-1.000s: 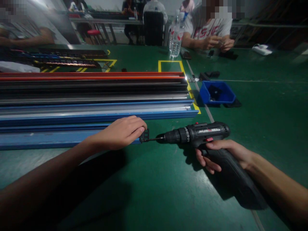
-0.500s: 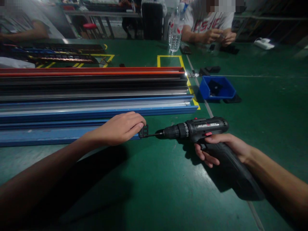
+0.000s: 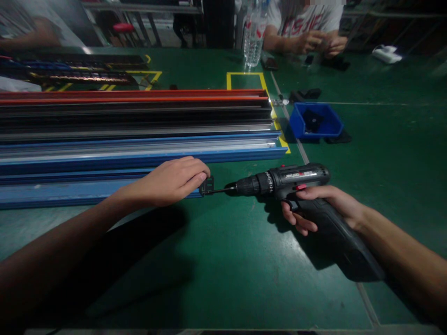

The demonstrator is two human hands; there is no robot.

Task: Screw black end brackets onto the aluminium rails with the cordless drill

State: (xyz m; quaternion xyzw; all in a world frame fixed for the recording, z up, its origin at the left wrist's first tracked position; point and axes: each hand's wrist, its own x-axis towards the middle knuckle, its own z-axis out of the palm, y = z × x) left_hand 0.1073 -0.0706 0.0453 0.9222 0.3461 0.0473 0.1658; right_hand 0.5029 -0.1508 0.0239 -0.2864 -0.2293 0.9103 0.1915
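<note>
My right hand is wrapped round the grip of a black cordless drill, a finger at its trigger. The drill lies level and points left. Its long thin bit reaches a small black slotted end plate at the right end of a blue metal channel. My left hand is closed over that end of the channel, thumb and fingers pressed against the plate. The bit's very tip is too small to make out against the plate. The palm hides part of the channel's end.
Beyond lie more long channels: a blue one, black ones and an orange one. A blue bin with dark parts stands right of them. Farther back are a plastic bottle, a co-worker's hands and a white power adapter.
The whole view has shifted slightly, so things sit a little higher in the picture. Both hands keep their hold, and the drill stays lined up with the end plate.
</note>
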